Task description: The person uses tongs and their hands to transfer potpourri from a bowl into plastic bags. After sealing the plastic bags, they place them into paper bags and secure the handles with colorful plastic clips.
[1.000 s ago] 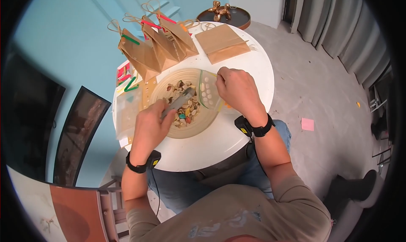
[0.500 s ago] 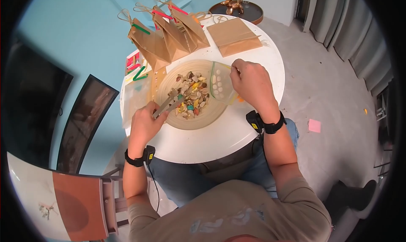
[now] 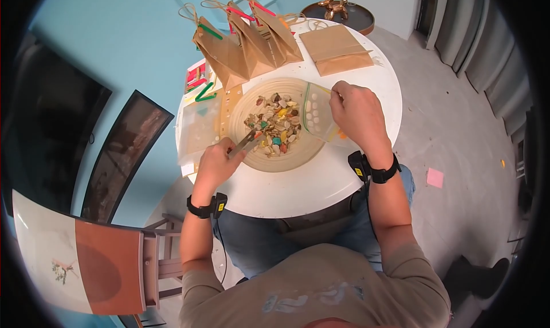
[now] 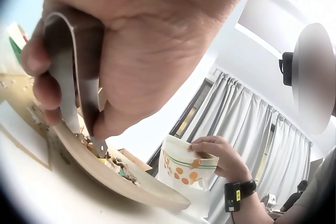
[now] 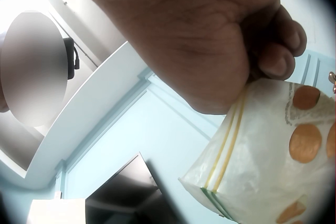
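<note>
In my left hand (image 3: 216,164) I grip metal tongs (image 4: 86,50) by their bent end, thumb on one arm and fingers on the other. Their tips reach into the near left side of a pile of shells and coloured pieces (image 3: 281,118). This pile lies on a round, shallow wooden dish (image 3: 286,164). A clear zip bag with dots (image 5: 262,134) hangs from my right hand (image 3: 362,116), pinched at its upper edge. The bag's mouth, with a green zip strip, faces the dish's right side and stands partly open.
Three upright paper bags (image 3: 226,58) with coloured clips stand at the back left, and another paper bag (image 3: 335,47) lies flat at the back right. Left of the dish are a clear plastic sheet (image 3: 197,127) and green strips (image 3: 205,92). The white table's (image 3: 298,199) rounded edge is near my lap.
My left hand has drawn the tongs back from the middle of the pile to its near left side. The right hand keeps holding the bag beside the dish. The head view has shifted.
</note>
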`<action>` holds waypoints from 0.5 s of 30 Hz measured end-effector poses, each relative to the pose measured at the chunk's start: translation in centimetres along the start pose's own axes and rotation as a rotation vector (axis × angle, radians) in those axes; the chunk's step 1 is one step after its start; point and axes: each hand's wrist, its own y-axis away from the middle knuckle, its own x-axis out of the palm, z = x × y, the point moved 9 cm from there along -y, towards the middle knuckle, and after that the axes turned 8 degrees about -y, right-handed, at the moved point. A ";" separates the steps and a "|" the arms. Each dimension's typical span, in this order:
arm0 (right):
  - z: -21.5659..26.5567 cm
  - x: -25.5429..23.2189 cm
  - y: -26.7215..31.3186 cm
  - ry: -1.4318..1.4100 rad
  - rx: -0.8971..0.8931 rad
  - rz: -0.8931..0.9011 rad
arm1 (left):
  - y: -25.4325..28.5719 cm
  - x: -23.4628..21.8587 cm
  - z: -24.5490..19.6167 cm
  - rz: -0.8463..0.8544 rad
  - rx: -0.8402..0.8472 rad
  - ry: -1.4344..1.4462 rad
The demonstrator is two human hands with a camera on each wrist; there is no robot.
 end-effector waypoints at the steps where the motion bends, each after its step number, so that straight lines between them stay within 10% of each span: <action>1: 0.0 0.0 0.0 0.002 0.003 0.004 | 0.0 0.1 -0.4 0.003 -0.002 -0.002; 15: -0.3 0.3 -0.1 -0.004 -0.016 -0.004 | 0.2 0.1 -0.6 -0.024 0.008 0.077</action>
